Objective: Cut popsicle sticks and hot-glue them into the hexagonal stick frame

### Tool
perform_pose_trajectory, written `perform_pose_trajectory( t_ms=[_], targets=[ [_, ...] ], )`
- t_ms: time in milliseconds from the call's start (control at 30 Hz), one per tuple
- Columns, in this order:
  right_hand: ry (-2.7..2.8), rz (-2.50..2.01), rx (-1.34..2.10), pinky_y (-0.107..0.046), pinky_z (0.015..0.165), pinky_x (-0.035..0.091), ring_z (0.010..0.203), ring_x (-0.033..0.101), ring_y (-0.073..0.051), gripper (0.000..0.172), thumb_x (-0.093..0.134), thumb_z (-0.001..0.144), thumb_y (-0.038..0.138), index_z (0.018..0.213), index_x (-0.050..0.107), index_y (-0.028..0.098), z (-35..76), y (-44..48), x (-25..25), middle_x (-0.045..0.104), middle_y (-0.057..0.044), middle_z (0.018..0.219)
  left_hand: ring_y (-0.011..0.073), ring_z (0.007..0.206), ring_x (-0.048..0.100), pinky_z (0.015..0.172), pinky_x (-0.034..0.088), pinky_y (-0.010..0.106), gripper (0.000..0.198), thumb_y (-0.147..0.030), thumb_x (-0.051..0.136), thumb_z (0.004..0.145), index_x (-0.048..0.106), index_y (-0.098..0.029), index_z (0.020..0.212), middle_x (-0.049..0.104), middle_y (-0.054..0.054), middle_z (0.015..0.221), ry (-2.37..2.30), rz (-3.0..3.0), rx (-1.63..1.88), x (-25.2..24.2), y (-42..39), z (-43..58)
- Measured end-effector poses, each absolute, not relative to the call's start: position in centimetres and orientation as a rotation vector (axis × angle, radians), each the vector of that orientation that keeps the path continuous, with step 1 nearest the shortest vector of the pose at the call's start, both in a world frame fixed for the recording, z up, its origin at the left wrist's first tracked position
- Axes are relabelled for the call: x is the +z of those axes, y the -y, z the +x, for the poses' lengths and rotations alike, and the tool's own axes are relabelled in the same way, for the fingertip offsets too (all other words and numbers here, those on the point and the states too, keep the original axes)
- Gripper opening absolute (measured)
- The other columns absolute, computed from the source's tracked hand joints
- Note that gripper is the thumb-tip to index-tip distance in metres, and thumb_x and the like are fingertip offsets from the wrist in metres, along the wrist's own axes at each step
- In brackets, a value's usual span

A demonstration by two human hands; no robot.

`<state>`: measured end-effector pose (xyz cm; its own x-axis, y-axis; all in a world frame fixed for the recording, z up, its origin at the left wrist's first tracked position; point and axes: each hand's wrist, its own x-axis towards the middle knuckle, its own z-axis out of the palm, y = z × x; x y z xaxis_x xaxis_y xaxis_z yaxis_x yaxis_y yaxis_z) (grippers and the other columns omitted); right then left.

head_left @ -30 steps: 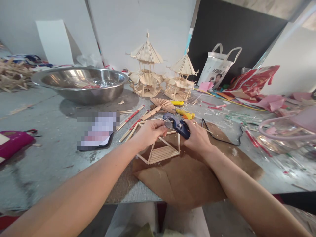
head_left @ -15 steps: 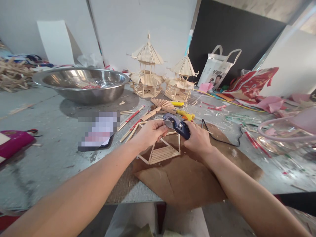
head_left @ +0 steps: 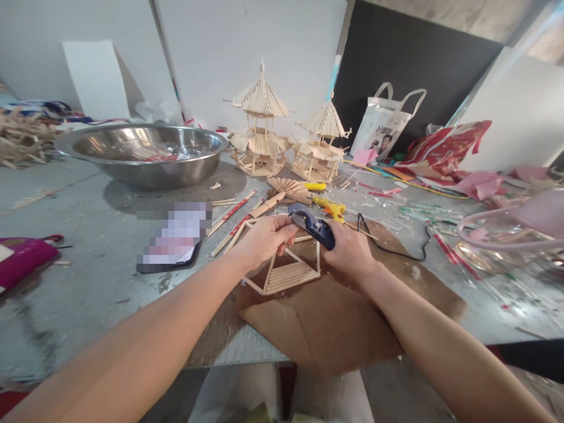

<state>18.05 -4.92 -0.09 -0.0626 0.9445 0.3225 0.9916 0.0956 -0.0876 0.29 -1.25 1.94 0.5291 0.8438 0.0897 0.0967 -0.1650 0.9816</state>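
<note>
My right hand (head_left: pixel 351 248) is wrapped round a dark blue hand cutter (head_left: pixel 321 232) with a metal head, held tilted above the work. My left hand (head_left: pixel 269 239) is closed in a pinch right at the cutter's head; whatever lies between its fingertips is too small or hidden to name. Below both hands, a flat frame of thin wooden sticks (head_left: pixel 291 277) rests on a brown sheet (head_left: pixel 326 329). One section of it is filled with sticks laid side by side, and my left hand and forearm cover part of it.
Two stick pagodas (head_left: pixel 261 141) stand at the back. A steel basin (head_left: pixel 163 170) and a phone (head_left: pixel 174 238) are on the left. Behind the cutter lie a yellow glue gun (head_left: pixel 332 210) and a folded fan shape (head_left: pixel 288 191). Plastic tubes and scraps litter the right side.
The view has shifted very slightly. Both hands keep nearly the same pose, with the cutter's head still at my left fingertips.
</note>
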Motion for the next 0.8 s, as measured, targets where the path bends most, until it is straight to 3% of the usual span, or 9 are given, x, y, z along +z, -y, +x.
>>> perform_pose_trajectory(
  t_ms=[567, 800],
  targets=[
    [2.111, -1.973, -0.209, -0.031, 0.059, 0.040, 0.070, 0.059, -0.024, 0.028, 0.044, 0.068, 0.029, 0.091, 0.051, 0.017, 17.8, 4.9, 0.2, 0.063, -0.008, 0.078, 0.0038, 0.039, 0.037, 0.039, 0.032, 0.018, 0.017, -0.027, 0.049, 0.072, 0.046, -0.015, 0.060, 0.044, -0.004, 0.051, -0.838, 1.574, 0.800, 2.1, 1.3, 0.4],
    [1.988, -1.911, -0.150, -0.033, 0.069, 0.041, 0.085, 0.056, -0.025, 0.047, 0.045, 0.067, 0.030, 0.112, 0.043, 0.016, 19.5, 3.8, 0.0, 0.059, -0.011, 0.099, 0.0048, 0.043, 0.041, 0.042, 0.036, 0.019, 0.019, -0.030, 0.050, 0.073, 0.053, -0.012, 0.066, 0.047, -0.003, 0.054, -0.865, 1.603, 0.754, 2.0, 1.3, 0.4]
  ],
)
